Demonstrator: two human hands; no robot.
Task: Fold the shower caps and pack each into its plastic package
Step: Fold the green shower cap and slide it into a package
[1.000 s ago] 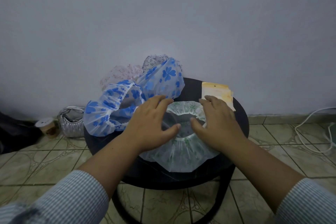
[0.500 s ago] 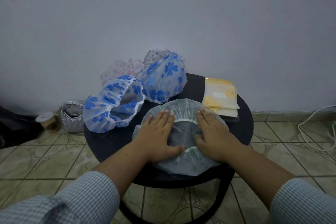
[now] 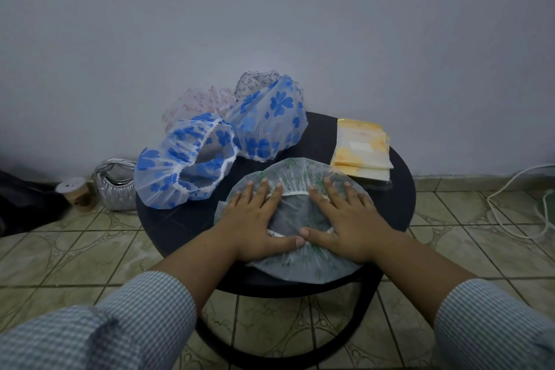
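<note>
Both hands, left and right, lie flat with fingers extended, pressing the green-patterned shower cap against the near side of the round black tabletop, thumbs nearly touching. Beyond it sit two blue-flowered caps, with yellow packages stacked at far right.

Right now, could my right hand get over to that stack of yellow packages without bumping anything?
Probably yes. The right hand lies flat on the green shower cap, and the yellow packages sit just beyond its fingertips at the table's right rear. Nothing stands between them; the blue-flowered caps are off to the left.
</note>
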